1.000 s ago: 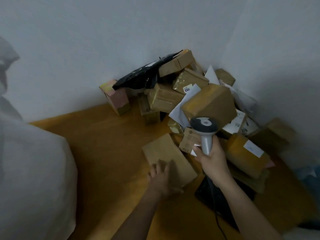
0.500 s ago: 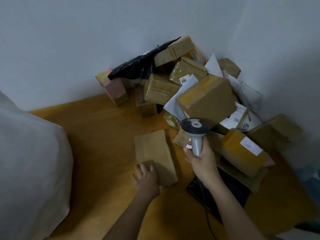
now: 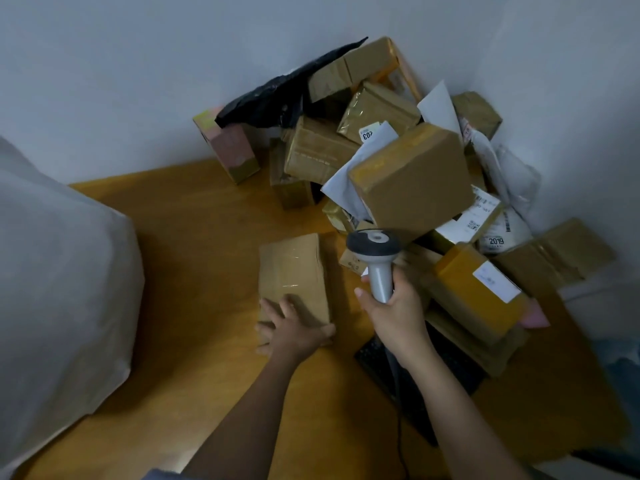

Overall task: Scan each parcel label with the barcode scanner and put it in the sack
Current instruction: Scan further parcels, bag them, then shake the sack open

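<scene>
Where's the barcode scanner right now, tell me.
In the head view, right of centre: the right hand grips the barcode scanner by its handle, its head just below the big brown box, right of the flat parcel.

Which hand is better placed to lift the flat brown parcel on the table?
Left. The left hand already rests on the flat parcel, while the right hand grips the scanner.
</scene>
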Motion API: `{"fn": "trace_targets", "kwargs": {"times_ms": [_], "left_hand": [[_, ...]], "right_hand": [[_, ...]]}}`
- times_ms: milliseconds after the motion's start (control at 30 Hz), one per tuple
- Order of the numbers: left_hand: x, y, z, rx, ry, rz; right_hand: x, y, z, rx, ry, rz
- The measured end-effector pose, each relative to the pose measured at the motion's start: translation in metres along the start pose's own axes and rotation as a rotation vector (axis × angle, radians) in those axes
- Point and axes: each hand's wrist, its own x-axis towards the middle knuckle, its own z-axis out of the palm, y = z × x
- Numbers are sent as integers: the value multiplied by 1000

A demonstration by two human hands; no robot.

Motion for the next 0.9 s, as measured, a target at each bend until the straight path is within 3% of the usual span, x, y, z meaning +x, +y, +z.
{"fn": "trace_targets", "kwargs": {"times_ms": [200, 367, 467, 567, 633, 833, 900], "left_hand": [[-7, -43, -36, -601, -90, 139], [-32, -76, -74, -872, -113, 191], [-39, -94, -88, -1008, 66, 212], [-43, -98, -92, -831, 413, 226], [-40, -104, -88, -830, 497, 157], [-26, -125, -65, -1039, 225, -149], [-23, -127, -53, -1105, 149, -178]], "right_hand": [[-2, -9, 14, 90, -48, -14], [-3, -22, 32, 47, -86, -45], [-4, -30, 44, 14, -115, -40], [-8, -39, 55, 55, -148, -41], [-12, -45, 59, 83, -186, -41], [-22, -61, 53, 133, -285, 6], [-25, -64, 50, 138, -303, 20]]}}
